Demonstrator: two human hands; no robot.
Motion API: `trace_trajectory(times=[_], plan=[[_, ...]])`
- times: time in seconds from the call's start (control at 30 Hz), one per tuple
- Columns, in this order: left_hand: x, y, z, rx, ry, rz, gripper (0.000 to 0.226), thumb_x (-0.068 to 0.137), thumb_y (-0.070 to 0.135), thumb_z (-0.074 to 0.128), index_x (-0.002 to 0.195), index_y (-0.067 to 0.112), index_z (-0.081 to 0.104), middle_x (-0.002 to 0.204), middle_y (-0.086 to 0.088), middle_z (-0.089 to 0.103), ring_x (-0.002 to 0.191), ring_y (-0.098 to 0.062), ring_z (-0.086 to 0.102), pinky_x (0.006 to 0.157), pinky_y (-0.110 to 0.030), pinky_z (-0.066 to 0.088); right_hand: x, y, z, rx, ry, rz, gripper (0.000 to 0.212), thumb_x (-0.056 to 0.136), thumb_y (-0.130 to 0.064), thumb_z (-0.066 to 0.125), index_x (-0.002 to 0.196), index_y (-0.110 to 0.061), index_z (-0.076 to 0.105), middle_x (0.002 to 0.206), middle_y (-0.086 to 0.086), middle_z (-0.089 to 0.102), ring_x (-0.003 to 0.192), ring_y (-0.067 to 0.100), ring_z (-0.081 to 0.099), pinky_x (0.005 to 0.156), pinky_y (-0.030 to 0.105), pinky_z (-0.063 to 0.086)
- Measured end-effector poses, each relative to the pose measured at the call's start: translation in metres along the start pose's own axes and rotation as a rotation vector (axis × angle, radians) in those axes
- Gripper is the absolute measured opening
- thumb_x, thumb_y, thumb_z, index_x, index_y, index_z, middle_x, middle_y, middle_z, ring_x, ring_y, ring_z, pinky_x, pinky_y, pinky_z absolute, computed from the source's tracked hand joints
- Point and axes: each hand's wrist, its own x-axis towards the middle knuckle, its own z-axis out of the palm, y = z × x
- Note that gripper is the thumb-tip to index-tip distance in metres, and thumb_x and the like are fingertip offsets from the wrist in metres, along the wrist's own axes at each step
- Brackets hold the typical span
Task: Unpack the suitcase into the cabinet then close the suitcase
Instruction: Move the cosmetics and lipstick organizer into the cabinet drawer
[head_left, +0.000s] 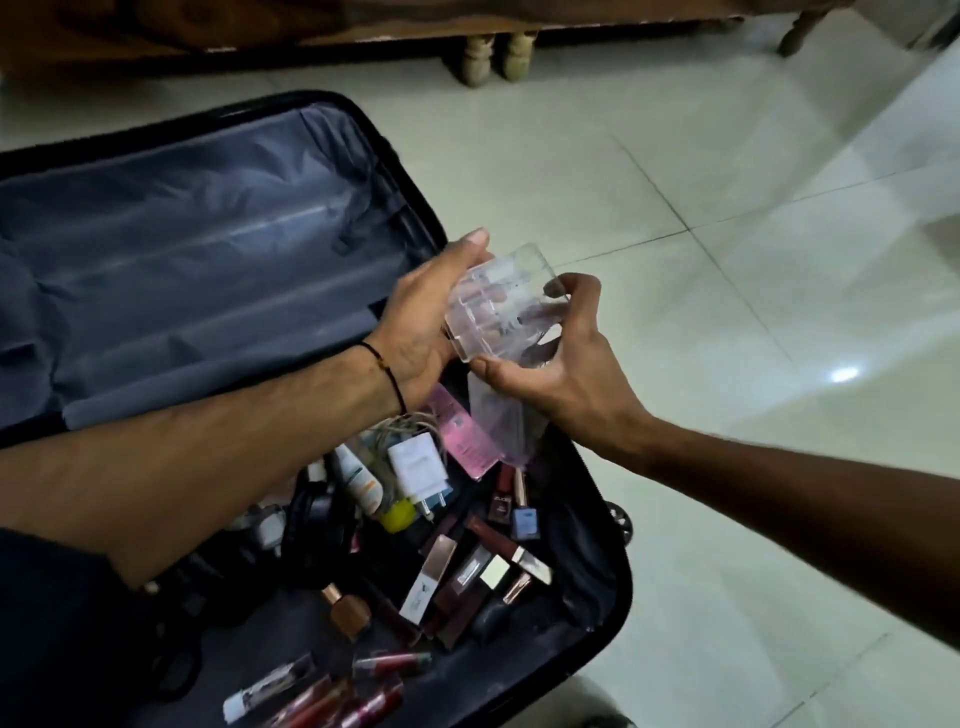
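**Fig.** Clear plastic organiser (498, 306), held in the air over the right edge of the open suitcase (182, 234), above the half strewn with lipsticks (467, 571). The left hand (415, 332) wraps one long side. The right hand (561, 374) pinches the near corner and the opposite wall. The organiser is probably light, rigid, slick and prone to cracking (inner dividers show through), so opposite walls are the best hold. Its long axis tilts from near-left to far-right. Which face is open cannot be told.
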Motion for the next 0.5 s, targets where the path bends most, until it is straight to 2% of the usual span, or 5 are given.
trace_trajectory(times=[0.13,0.2,0.27,0.37,0.5], plan=[[0.019,-0.004,0.042,-0.011,-0.081,0.041,0.036,0.085,0.046,0.068,0.102,0.015,0.066,0.102,-0.016,0.072,0.098,-0.037,0.067,0.095,-0.058,0.05,-0.005,0.011,-0.031,-0.025,0.161,0.032,0.079,0.074,-0.032,0.085,0.125,-0.019,0.026,0.101,-0.015,0.059,0.081,0.002,0.068,0.069,0.016,0.052],[0.03,-0.012,0.058,0.034,-0.114,0.028,0.034,0.088,0.049,0.064,0.101,0.017,0.065,0.096,-0.008,0.073,0.088,-0.026,0.071,0.082,-0.046,0.059,-0.001,0.023,-0.047,-0.088,0.183,0.095,0.079,0.075,-0.037,0.083,0.126,-0.019,0.025,0.1,-0.016,0.058,0.082,0.002,0.067,0.07,0.017,0.053],[0.041,-0.028,0.069,0.183,-0.096,0.017,0.033,0.094,0.049,0.055,0.102,0.017,0.062,0.099,-0.005,0.07,0.082,-0.019,0.069,0.068,-0.033,0.057,0.007,0.039,-0.057,-0.132,0.183,0.187,0.078,0.076,-0.04,0.081,0.125,-0.018,0.024,0.103,-0.009,0.06,0.089,0.008,0.066,0.072,0.021,0.054],[0.058,-0.055,0.065,0.735,-0.125,0.047,0.053,0.093,0.059,0.043,0.124,0.016,0.053,0.12,-0.011,0.059,0.104,-0.028,0.063,0.09,-0.041,0.052,0.018,0.067,-0.062,-0.223,0.158,0.321,0.077,0.075,-0.043,0.078,0.123,-0.017,0.024,0.115,0.006,0.06,0.097,0.024,0.063,0.078,0.034,0.052],[0.056,-0.066,0.048,1.481,-0.168,0.37,0.047,0.097,0.034,0.046,0.137,0.011,0.045,0.132,-0.015,0.049,0.12,-0.034,0.05,0.099,-0.042,0.042,0.026,0.1,-0.055,-0.287,0.097,0.41,0.073,0.076,-0.044,0.077,0.115,-0.017,0.022,0.113,0.006,0.055,0.096,0.027,0.058,0.076,0.032,0.044]])
